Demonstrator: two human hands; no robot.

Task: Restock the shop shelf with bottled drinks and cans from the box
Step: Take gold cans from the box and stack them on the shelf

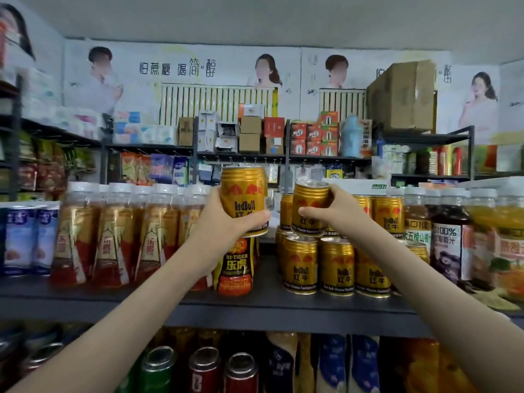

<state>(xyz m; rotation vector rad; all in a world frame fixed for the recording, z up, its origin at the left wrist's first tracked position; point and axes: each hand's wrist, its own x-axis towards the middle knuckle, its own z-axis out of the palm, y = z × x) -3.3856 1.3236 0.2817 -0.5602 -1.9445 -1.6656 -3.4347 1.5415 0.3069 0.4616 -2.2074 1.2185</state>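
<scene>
My left hand (224, 219) grips a gold Red Bull can (243, 194), held upright in the air above a Hi-Tiger bottle (235, 268) on the dark shelf (255, 304). My right hand (334, 211) grips a second gold can (309, 208), tilted slightly, its base resting on the front row of gold cans (336, 268) stacked on the shelf. More gold cans (388, 214) form an upper layer behind my right hand. The box is not in view.
Amber bottles with white caps (113, 236) fill the shelf's left part, blue-white cans (28, 239) at far left. Juice bottles (448, 245) stand at right. A lower shelf holds cans (204, 370) and bottles. Far racks carry cartons (405, 97) and packets.
</scene>
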